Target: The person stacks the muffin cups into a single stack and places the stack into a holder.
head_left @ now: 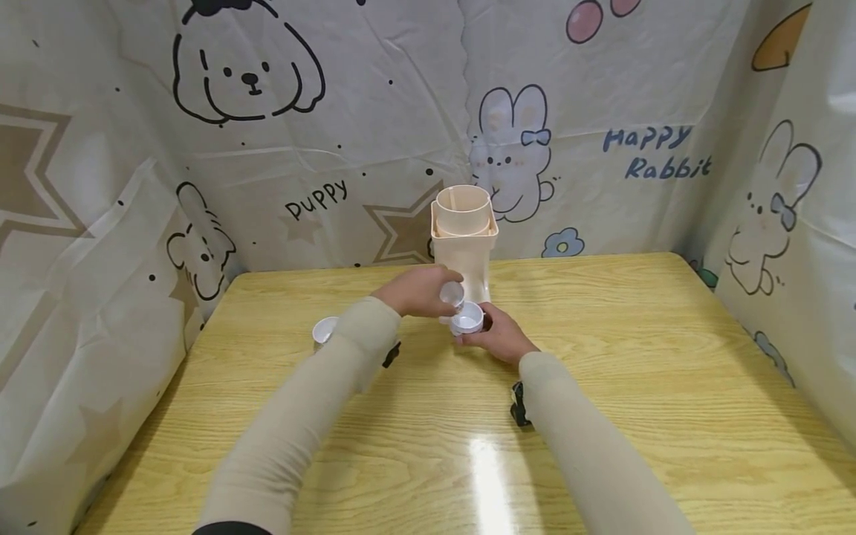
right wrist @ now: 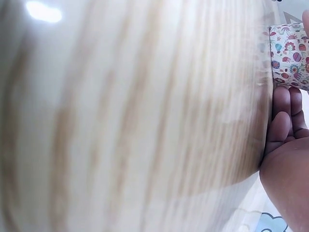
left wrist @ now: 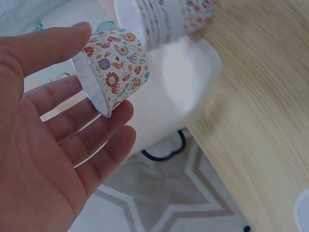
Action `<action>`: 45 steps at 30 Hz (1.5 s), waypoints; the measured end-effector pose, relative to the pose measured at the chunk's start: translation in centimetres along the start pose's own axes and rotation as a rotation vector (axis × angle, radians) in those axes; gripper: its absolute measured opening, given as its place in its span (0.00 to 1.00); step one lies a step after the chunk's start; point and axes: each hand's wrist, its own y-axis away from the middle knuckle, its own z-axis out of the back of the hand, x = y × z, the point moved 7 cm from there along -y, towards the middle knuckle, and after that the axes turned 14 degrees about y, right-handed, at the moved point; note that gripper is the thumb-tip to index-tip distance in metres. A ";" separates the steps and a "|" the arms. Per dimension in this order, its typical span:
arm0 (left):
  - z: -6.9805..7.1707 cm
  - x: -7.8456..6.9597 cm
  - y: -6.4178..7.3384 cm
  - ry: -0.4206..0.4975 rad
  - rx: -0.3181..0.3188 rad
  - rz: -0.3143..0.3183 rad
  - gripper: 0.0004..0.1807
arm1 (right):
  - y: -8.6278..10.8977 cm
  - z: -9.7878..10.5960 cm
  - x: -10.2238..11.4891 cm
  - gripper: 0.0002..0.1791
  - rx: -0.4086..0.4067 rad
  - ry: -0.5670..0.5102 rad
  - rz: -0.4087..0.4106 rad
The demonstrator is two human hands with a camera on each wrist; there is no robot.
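Observation:
My left hand (head_left: 420, 290) pinches a small paper cup (left wrist: 120, 67) with a colourful floral print by its rim, thumb on one side and fingers on the other. That cup is tilted, close above a stack of matching paper cups (head_left: 467, 319). Around the stack curl the thumb and fingers of my right hand (head_left: 504, 338), low at the tabletop. Several nested rims show on the stack in the left wrist view. In the right wrist view only the stack's printed side (right wrist: 289, 55) appears, at the right edge.
Just behind the hands stands a tall beige container (head_left: 464, 260) with a round cylinder (head_left: 463, 212) in its square top. Another white-rimmed cup (head_left: 325, 328) stands left, partly behind the left sleeve. A patterned cloth (head_left: 374, 89) hangs behind the wooden table (head_left: 628, 319).

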 end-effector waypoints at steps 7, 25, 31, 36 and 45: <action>-0.9 -2.1 -0.5 -0.041 0.018 -0.054 0.29 | 0.2 0.0 0.0 0.34 0.005 -0.002 -0.004; -2.4 -1.7 -0.8 -0.061 0.055 -0.003 0.30 | 0.4 0.0 0.4 0.32 0.001 0.008 0.001; -2.5 -1.7 -0.9 -0.070 0.061 -0.006 0.31 | -0.1 -0.2 0.0 0.33 0.009 0.019 -0.011; -2.5 -1.5 -0.8 -0.051 0.070 -0.008 0.32 | -0.1 -0.2 -0.2 0.33 0.012 0.034 -0.018; -2.0 -0.9 -0.3 -0.035 0.074 0.016 0.30 | 0.2 0.1 0.2 0.35 -0.013 0.062 0.020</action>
